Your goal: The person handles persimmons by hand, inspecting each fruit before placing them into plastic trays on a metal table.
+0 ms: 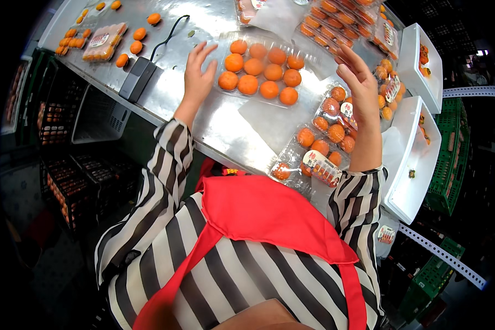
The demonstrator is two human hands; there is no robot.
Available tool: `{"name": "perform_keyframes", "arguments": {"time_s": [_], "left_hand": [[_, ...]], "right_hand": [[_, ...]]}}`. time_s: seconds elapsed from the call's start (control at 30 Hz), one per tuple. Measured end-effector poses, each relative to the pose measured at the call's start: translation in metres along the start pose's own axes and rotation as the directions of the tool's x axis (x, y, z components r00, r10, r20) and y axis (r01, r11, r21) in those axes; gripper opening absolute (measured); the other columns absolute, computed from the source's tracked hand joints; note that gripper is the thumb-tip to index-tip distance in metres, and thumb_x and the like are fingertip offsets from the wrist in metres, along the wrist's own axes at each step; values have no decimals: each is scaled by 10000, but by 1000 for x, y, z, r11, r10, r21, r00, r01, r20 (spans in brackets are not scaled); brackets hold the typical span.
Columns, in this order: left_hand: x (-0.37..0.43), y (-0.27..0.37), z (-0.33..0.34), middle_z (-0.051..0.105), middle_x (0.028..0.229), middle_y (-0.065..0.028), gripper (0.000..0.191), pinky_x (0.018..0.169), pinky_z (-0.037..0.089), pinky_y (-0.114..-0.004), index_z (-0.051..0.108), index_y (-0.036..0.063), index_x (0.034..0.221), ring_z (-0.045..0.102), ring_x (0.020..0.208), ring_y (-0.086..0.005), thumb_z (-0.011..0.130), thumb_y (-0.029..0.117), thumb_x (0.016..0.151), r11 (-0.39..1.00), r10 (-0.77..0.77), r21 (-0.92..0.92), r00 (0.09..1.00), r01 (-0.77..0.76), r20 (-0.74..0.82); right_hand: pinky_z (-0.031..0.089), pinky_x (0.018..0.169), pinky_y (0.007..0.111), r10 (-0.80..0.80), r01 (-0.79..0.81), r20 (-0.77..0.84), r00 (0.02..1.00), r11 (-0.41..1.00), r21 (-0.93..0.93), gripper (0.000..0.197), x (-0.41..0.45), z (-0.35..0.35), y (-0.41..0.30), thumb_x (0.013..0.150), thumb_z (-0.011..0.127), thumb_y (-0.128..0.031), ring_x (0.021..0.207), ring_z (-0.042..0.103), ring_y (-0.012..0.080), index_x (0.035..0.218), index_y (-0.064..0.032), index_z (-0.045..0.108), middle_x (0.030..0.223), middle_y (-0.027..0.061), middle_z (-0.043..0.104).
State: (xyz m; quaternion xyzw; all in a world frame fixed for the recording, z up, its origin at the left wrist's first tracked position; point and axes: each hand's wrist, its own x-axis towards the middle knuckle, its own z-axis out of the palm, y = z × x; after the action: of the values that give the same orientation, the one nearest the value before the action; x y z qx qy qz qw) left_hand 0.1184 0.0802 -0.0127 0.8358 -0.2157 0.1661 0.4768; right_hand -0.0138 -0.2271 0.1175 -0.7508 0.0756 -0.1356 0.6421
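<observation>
On the metal table point(214, 136) in front of me lies a clear plastic tray point(258, 74) with several orange persimmons in rows. My left hand point(200, 72) is raised just left of the tray, fingers apart and holding nothing. To the right of the tray, above labelled clear packs, my right hand point(359, 82) is lifted with its fingers spread and nothing visible in it. Partly beneath that hand sits a pack of persimmons point(336, 132) with a label. Nearer to me, another pack point(321, 167) bears a large printed label.
Stacked fruit packs point(342, 24) stand at the back right. White foam boxes point(412, 165) line the right side. A black device with a cable point(138, 78), loose fruits point(136, 47) and a filled pack point(105, 41) lie at left. Crates point(101, 115) are below the table's left edge.
</observation>
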Motion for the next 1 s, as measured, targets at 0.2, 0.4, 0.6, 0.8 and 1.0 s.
{"name": "perform_keyframes", "arguments": {"time_s": [0.2, 0.4, 0.6, 0.8, 1.0], "left_hand": [[56, 7, 4, 602, 1223, -100, 351, 964, 404, -313, 572, 109, 1248, 551, 1151, -223, 537, 138, 900, 978, 16, -208, 996, 4, 92], [74, -27, 26, 669, 1035, -101, 296, 827, 469, -284, 599, 19, 1167, 617, 925, -176, 514, 166, 924, 961, -213, -116, 937, 253, 278], [55, -12, 43, 645, 1044, -125, 327, 813, 479, -296, 577, 16, 1194, 604, 904, -195, 529, 173, 911, 930, -222, -227, 935, 288, 277], [32, -37, 43, 577, 1209, -148, 491, 892, 482, -321, 459, 16, 1329, 575, 1048, -208, 579, 273, 928, 684, -284, -551, 870, 478, 402], [45, -28, 65, 598, 1210, -123, 595, 953, 440, -334, 413, 34, 1374, 549, 1119, -201, 610, 345, 906, 743, -150, -531, 875, 407, 461]], "right_hand": [[416, 988, 317, 123, -123, -81, 989, 992, 5, 441, -34, -29, 8, 890, 600, -142, 1133, 554, 207, 1293, 6, 501, 1214, 138, 586], [490, 862, 295, 274, -273, -159, 948, 962, 28, 370, -100, -67, 15, 913, 571, -146, 979, 622, 175, 1249, 4, 533, 1100, 115, 642], [524, 819, 306, 324, -325, -260, 910, 945, 39, 329, -127, -79, 31, 939, 518, -131, 939, 651, 208, 1234, 13, 532, 1062, 149, 654], [508, 835, 289, 233, -222, -161, 959, 972, 80, 338, -49, -49, 10, 937, 547, -166, 982, 630, 181, 1230, 1, 543, 1089, 116, 644], [373, 999, 353, 9, 63, 177, 984, 916, -397, 352, 66, 14, 41, 938, 523, -263, 1216, 479, 268, 1190, -32, 607, 1214, 149, 582]]}}
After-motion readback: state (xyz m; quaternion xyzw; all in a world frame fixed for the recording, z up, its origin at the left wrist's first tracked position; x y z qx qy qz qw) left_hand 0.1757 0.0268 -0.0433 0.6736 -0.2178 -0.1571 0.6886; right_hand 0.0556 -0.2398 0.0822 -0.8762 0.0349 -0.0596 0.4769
